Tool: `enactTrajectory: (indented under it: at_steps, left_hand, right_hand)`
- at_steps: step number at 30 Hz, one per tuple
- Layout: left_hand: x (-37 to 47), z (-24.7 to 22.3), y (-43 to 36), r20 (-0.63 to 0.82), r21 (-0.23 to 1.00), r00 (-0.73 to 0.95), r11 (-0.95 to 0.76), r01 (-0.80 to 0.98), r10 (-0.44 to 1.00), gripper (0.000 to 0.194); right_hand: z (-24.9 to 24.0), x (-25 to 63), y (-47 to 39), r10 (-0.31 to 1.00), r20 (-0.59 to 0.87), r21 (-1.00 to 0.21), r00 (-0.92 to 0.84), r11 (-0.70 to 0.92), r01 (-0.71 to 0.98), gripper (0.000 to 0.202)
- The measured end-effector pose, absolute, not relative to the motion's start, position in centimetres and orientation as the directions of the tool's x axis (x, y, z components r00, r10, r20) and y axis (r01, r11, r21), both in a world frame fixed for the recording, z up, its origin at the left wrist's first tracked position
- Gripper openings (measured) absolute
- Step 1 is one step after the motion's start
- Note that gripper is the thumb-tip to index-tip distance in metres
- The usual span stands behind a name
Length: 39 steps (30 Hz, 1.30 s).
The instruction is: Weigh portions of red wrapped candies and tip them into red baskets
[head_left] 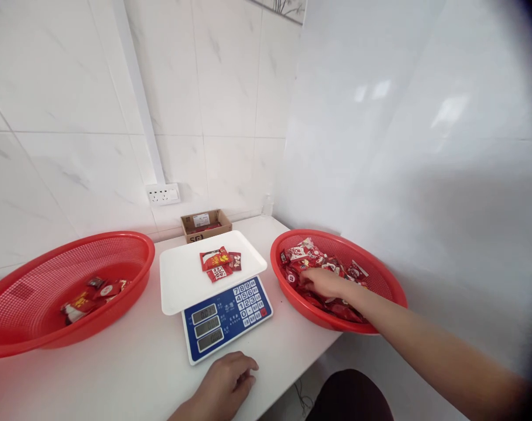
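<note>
My right hand [322, 283] reaches into the right-hand red basket [391, 286], fingers bent down and closed among red snack packets [303, 251]. Its fingertips are partly hidden, so I cannot make out what they grip. On the white table my left hand [228, 380] rests below the scale, loosely curled, thumb and forefinger slightly apart, with nothing in it. The digital scale [226, 345] has a blue keypad panel and a white weighing tray [178, 280]. A few small red packets [215, 257] lie together on that tray.
At the left stands another red basket [129, 251] holding several packets [83, 301]. Behind the scale a small open cardboard box [189, 234] contains reddish items. A wall socket [163, 193] sits above it. White panels close off the back and right; the table's front edge runs below the right basket.
</note>
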<state>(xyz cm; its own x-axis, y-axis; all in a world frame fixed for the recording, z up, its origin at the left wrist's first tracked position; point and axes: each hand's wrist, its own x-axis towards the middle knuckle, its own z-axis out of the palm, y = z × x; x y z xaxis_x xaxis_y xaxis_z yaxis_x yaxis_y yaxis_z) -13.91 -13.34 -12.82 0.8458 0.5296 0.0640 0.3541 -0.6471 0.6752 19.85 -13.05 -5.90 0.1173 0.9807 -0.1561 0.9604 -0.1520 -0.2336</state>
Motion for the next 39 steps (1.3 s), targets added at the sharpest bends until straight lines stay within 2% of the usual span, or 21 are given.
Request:
enactTrajectory:
  at_steps: [3, 10, 12, 15, 17, 22, 25, 27, 31, 34, 39]
  left_hand:
    - [-13.9, -12.9, -13.4, 0.056, 0.676, 0.846, -0.644, 0.359, 0.530, 0.021]
    - [-14.0, -12.9, -13.5, 0.072, 0.676, 0.843, -0.647, 0.352, 0.534, 0.022]
    - [-14.1, -12.7, -13.6, 0.077, 0.672, 0.847, -0.655, 0.346, 0.526, 0.022]
    - [-14.1, -12.2, -13.7, 0.082, 0.657, 0.855, -0.673, 0.340, 0.513, 0.023]
    - [-14.2, -11.9, -13.7, 0.080, 0.650, 0.855, -0.677, 0.345, 0.513, 0.024]
    - [-14.2, -11.8, -13.7, 0.078, 0.639, 0.855, -0.684, 0.351, 0.512, 0.023]
    - [-14.3, -11.9, -13.8, 0.090, 0.637, 0.858, -0.692, 0.341, 0.506, 0.023]
    - [-14.4, -11.9, -13.8, 0.098, 0.633, 0.859, -0.697, 0.336, 0.503, 0.024]
    - [-14.4, -12.0, -13.8, 0.110, 0.614, 0.861, -0.715, 0.335, 0.497, 0.023]
    - [-14.4, -12.0, -13.8, 0.119, 0.604, 0.862, -0.725, 0.331, 0.492, 0.023]
    - [-14.3, -11.9, -13.8, 0.114, 0.585, 0.865, -0.736, 0.339, 0.489, 0.022]
  right_hand:
    - [-4.8, 20.4, -12.5, 0.976, -0.080, -0.231, 0.204, -0.218, 0.948, 0.015]
    - [-2.9, 20.3, -11.3, 0.958, 0.050, -0.255, 0.281, -0.260, 0.931, 0.019]
    - [-2.2, 19.4, -10.6, 0.953, 0.087, -0.339, 0.289, -0.245, 0.908, 0.021]
    - [-1.1, 16.9, -9.2, 0.951, 0.076, -0.604, 0.299, -0.195, 0.773, 0.022]
    - [-0.7, 14.7, -8.2, 0.965, 0.034, -0.728, 0.258, -0.154, 0.668, 0.021]
    - [-0.9, 9.1, -5.0, 0.994, -0.013, -0.842, 0.106, -0.068, 0.535, 0.017]
    - [-1.3, 6.9, -3.0, 0.997, -0.001, -0.865, 0.083, -0.043, 0.499, 0.026]
    - [-1.7, 6.0, -2.0, 0.996, 0.022, -0.823, 0.083, -0.029, 0.567, 0.035]
    - [-2.7, 5.0, -1.4, 0.984, 0.176, -0.573, -0.012, 0.113, 0.812, 0.042]
    - [-3.7, 4.4, -1.6, 0.972, 0.198, -0.446, -0.127, 0.205, 0.871, 0.037]
    - [-4.5, 3.5, -1.9, 0.965, 0.213, -0.286, -0.156, 0.214, 0.934, 0.039]
